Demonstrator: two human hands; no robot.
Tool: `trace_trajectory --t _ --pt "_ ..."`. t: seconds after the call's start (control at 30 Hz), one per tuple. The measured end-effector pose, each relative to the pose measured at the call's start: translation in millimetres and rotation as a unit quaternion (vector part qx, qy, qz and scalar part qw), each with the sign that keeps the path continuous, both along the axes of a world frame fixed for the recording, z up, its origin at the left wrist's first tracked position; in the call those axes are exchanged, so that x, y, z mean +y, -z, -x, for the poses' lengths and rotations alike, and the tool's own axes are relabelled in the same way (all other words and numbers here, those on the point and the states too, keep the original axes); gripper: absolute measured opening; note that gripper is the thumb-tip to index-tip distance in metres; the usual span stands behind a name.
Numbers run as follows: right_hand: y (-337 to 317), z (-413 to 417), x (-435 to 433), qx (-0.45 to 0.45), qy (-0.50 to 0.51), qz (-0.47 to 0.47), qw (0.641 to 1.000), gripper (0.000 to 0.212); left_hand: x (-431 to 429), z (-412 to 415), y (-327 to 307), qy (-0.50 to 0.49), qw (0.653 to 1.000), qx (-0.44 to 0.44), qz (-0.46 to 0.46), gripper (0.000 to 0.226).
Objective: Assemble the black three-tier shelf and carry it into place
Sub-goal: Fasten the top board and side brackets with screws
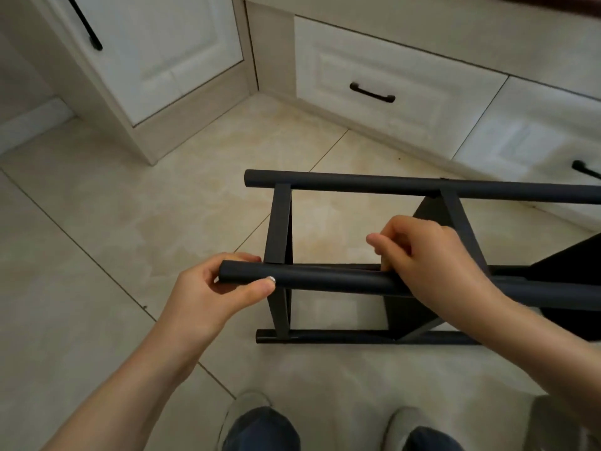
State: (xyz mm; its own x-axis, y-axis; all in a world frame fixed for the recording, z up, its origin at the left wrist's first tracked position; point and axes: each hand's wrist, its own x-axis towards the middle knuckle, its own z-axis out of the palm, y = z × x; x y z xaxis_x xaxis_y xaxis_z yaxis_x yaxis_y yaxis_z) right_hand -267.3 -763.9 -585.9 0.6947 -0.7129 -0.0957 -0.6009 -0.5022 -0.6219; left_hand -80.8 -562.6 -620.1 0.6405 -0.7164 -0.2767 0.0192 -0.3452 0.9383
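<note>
The black shelf (374, 185) lies on its side on the tiled floor, its round poles running left to right and flat black panels standing between them. My left hand (214, 288) grips the free left end of the near upper pole (325, 283), thumb on top. My right hand (426, 255) curls over the same pole further right, fingers hooked behind it beside a panel. A lower pole (325, 336) rests on the floor. The shelf's right part runs out of view.
White cabinets with black handles stand behind: a tall door (156, 50) at the left, drawers (383, 89) along the back and right. Beige floor tiles (97, 239) spread to the left. My two shoes (257, 424) show at the bottom edge.
</note>
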Motion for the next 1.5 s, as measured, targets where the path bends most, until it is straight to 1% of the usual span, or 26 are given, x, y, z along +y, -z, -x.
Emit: trace_trajectory --t 0.03,0.13,0.2,0.27,0.37,0.47,0.6,0.67,0.7,0.73,0.77,0.83,0.9,0.93,0.97,1.0,1.13,1.23,1.37,1.5 --pt "-2 -5 1 0.002 -0.014 -0.009 1.0 0.019 2 -1 -1 0.008 1.0 -0.006 -0.006 0.053" --pt "-7 -23 4 -0.014 -0.044 -0.048 0.998 0.019 4 -3 -6 0.032 0.999 -0.017 -0.016 0.037" --pt "-8 -37 5 -0.024 -0.063 -0.106 0.992 0.018 7 -4 -8 0.047 0.998 -0.024 -0.023 0.031" --pt "-7 -50 7 -0.023 -0.073 -0.18 0.981 0.016 10 -6 -9 0.055 0.998 -0.029 -0.028 0.031" --pt "0 -63 10 0.005 -0.08 -0.257 0.963 0.015 11 -8 -10 0.055 0.997 -0.039 -0.029 0.037" --pt "5 -71 11 0.024 -0.095 -0.293 0.951 0.013 10 -9 -11 0.065 0.996 -0.055 -0.016 0.047" --pt "8 -69 7 -0.005 -0.067 -0.395 0.916 0.012 10 -16 -12 0.128 0.983 -0.129 -0.012 0.072" --pt "11 -66 8 -0.009 -0.053 -0.431 0.901 0.013 9 -23 -16 0.183 0.973 -0.141 -0.017 0.084" --pt "13 -65 9 -0.006 -0.053 -0.441 0.896 0.013 8 -27 -20 0.227 0.959 -0.168 -0.025 0.091" --pt "14 -64 11 -0.001 -0.056 -0.449 0.892 0.013 6 -32 -24 0.277 0.935 -0.218 -0.034 0.095" --pt "16 -63 14 0.006 -0.061 -0.455 0.889 0.013 3 -38 -28 0.325 0.904 -0.275 -0.042 0.095" --pt "16 -62 16 0.015 -0.074 -0.461 0.884 0.012 -5 -46 -34 0.389 0.837 -0.381 -0.045 0.091" --pt "16 -62 16 0.011 -0.073 -0.471 0.879 0.012 -14 -49 -37 0.424 0.779 -0.459 -0.04 0.084" --pt "16 -62 16 0.009 -0.074 -0.476 0.876 0.012 -18 -49 -37 0.441 0.756 -0.483 -0.034 0.08" --pt "15 -61 16 0.005 -0.075 -0.478 0.875 0.011 -21 -48 -36 0.455 0.743 -0.49 -0.026 0.076" --pt "15 -61 16 0.001 -0.075 -0.478 0.875 0.011 -23 -48 -35 0.463 0.744 -0.482 -0.017 0.072" --pt "17 -59 14 -0.003 -0.04 -0.484 0.874 0.011 -21 -49 -28 0.451 0.78 -0.433 0.014 0.064" --pt "19 -59 11 0.015 -0.026 -0.526 0.85 0.012 -18 -46 -20 0.43 0.801 -0.414 0.034 0.059" --pt "22 -63 11 0.03 -0.038 -0.573 0.818 0.01 -13 -40 -10 0.397 0.831 -0.386 0.055 0.061" --pt "25 -72 10 0.056 -0.073 -0.564 0.821 0.007 -12 -37 -4 0.376 0.847 -0.368 0.068 0.065"
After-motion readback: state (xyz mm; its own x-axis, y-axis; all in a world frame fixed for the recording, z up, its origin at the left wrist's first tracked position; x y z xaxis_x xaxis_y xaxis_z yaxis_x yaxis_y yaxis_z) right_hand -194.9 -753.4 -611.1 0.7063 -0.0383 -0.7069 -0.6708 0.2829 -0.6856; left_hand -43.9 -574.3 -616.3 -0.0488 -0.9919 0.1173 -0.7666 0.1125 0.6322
